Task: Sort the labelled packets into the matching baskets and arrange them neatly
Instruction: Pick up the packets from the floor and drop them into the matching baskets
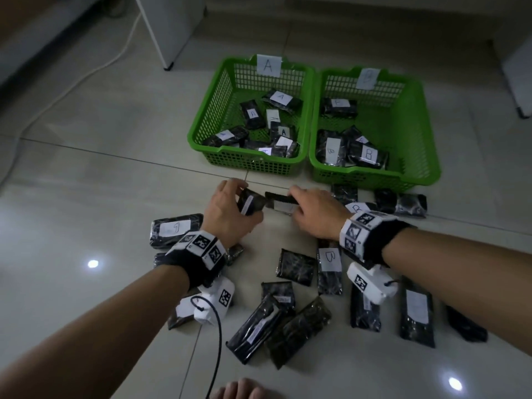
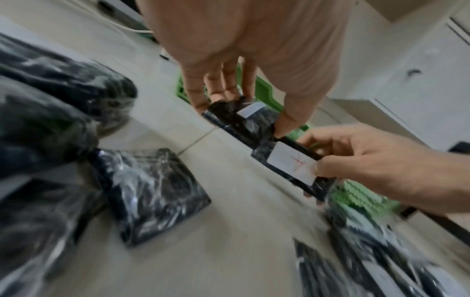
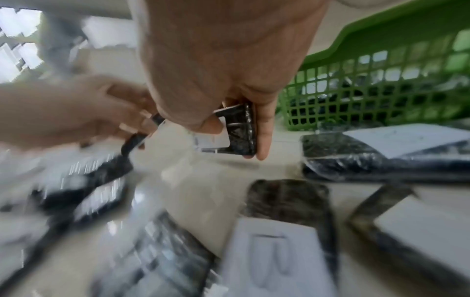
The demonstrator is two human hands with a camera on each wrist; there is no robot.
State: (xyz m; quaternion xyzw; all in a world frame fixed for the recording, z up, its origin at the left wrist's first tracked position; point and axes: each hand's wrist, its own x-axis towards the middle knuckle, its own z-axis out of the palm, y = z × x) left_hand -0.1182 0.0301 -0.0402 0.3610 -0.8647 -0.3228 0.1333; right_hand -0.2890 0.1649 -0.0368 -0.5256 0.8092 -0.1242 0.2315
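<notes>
Looking down from the head camera, I see a pale glossy tiled floor (image 1: pixel 86 174) carrying everything, with ceiling lights mirrored in it and bare toes (image 1: pixel 244 390) at its nearest edge. Just beyond them loose black packets (image 1: pixel 299 329) lie scattered across the near part of the floor, most with a white label; one shows a B (image 1: pixel 330 259), and several sit face down. Above the far side of that scatter both hands meet. My left hand (image 1: pixel 227 214) grips a small black packet (image 1: pixel 250 201), fingers on one end and thumb on the other, its white label turned edge-on so I cannot read it. My right hand (image 1: pixel 316 211) pinches a second black packet (image 1: pixel 280 203) between thumb and fingers; the left wrist view shows a thin red mark on its white label (image 2: pixel 292 163), but I cannot tell the letter. The two held packets sit end to end, nearly touching. Past the hands two green baskets stand side by side: the A basket (image 1: pixel 201 133) on the left holds several A-labelled packets lying at mixed angles, and the B basket (image 1: pixel 426 156) on the right holds a few B-labelled ones in its left half. Farther back a white cable (image 1: pixel 95 67) runs along the floor toward a white cabinet (image 1: pixel 172 27).
</notes>
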